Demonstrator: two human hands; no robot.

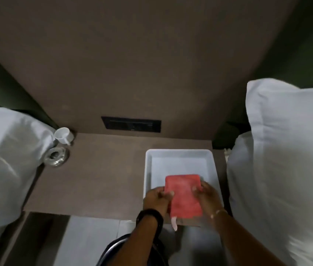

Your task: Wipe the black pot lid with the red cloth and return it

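A folded red cloth (183, 195) is held over the near end of a white plastic tray (178, 153) on the brown bedside table. My left hand (156, 198) grips the cloth's left edge, and my right hand (206, 196) grips its right edge. A white tag hangs from the cloth's near edge. A dark rounded object with a metal rim (117, 246), perhaps the black pot lid, shows low down under my left forearm; I cannot tell what it is for sure.
A white cup (63, 135) and a glass ashtray (56, 156) stand at the table's back left. White pillows (286, 160) flank the table on both sides. A black socket panel (131, 124) sits in the brown wall behind.
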